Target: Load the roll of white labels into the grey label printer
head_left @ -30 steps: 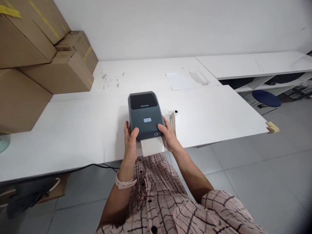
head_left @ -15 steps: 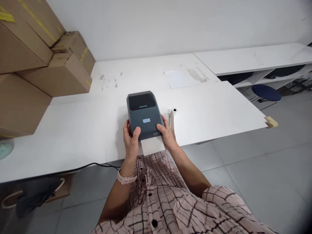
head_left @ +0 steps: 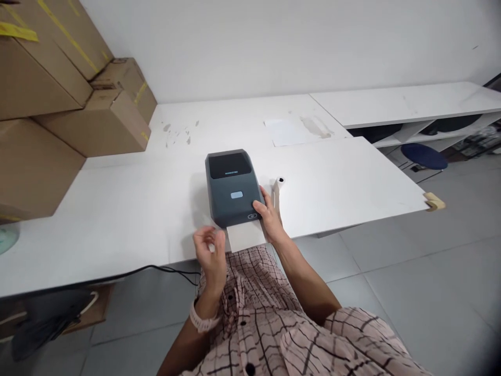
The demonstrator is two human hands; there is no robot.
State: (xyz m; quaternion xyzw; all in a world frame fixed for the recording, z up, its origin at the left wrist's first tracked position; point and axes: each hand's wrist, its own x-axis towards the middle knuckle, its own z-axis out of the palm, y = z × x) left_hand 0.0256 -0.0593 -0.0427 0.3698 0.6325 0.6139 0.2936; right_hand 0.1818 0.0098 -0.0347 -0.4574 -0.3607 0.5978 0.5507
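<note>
A dark grey-blue label printer (head_left: 230, 196) sits on the white table near its front edge. White label paper (head_left: 246, 236) sticks out of its front, hanging past the table edge. My right hand (head_left: 270, 216) grips the printer's front right corner, its thumb on top and fingers along the side. My left hand (head_left: 209, 253) is just off the front left corner, fingers loosely curled and apart from the thumb, with nothing visible in it. A small white paper roll (head_left: 279, 184) stands right of the printer, a loose strip trailing beside my right hand.
Cardboard boxes (head_left: 117, 120) are stacked at the left on the white table (head_left: 332, 177). A sheet of paper (head_left: 285, 132) lies toward the back. A black cable (head_left: 152, 267) runs along the front edge. A blue stool (head_left: 425, 155) stands at the right.
My left hand has let go of the printer's left side and drawn down toward me, below its front corner. My right hand keeps its hold, and the printer stays in place.
</note>
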